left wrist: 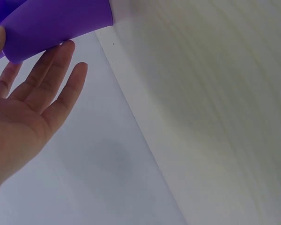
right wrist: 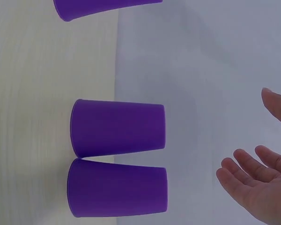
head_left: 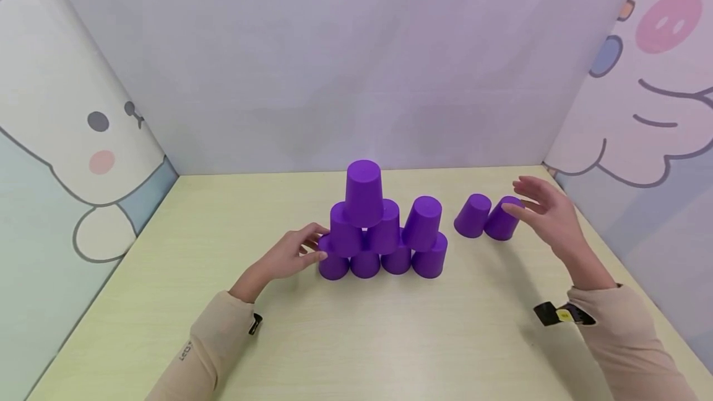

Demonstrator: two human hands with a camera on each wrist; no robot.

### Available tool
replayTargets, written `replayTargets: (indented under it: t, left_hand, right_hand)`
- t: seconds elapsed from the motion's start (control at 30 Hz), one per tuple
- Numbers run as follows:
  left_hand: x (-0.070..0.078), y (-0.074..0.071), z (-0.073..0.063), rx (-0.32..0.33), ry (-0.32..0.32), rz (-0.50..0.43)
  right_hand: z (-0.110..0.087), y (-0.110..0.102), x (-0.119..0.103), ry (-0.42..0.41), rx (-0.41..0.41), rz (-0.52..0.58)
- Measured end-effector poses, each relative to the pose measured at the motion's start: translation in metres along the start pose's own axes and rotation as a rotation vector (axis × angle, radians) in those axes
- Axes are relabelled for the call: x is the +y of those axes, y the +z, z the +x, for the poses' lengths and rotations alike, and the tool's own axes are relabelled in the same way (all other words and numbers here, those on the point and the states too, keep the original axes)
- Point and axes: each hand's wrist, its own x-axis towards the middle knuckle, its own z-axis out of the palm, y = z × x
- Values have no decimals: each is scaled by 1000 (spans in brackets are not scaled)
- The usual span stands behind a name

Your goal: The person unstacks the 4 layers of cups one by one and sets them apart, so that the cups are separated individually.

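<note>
L hand (head_left: 292, 255) is at the L end of the stack (head_left: 383, 234), nr the middle of the surface (head_left: 356, 339); fingers loosely spread, thumb in front of the end cup (head_left: 333, 266), can't tell if they touch it. Stack = 8 upside-down purple cups: 4 at bottom, 3 above, 1 top cup (head_left: 364, 194) over the L 2. R hand (head_left: 548, 218), fingers spread, is up nr the R edge, apart from 2 more cups (right wrist: 118, 127) side by side toward the back R corner, rims touching.

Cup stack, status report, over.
Left hand at stack, lower left. Right hand open, empty, near two loose cups. Stack standing: four, three, one on top. Nothing seen between right hand and those.
</note>
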Motion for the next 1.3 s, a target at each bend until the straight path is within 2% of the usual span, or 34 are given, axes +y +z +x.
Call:
replayTargets:
  t: [0.43, 0.67, 0.87, 1.07, 1.3]
  left_hand:
    - [7, 1, 0, -3, -27, 10]
    - [5, 0, 0, -1, -30, 14]
    - [2, 0, 0, 1, -1, -1]
    - [2, 0, 0, 0, -4, 2]
    - [0, 1, 0, 7, -16, 14]
  right_hand:
    - [-2, 17, -29, -47, -40, 36]
    - [-4, 26, -44, -127, -65, 79]
    - [-9, 34, -60, -203, -109, 120]
    - [-11, 41, -70, -281, -140, 198]
    - [-11, 49, -78, -340, -181, 204]
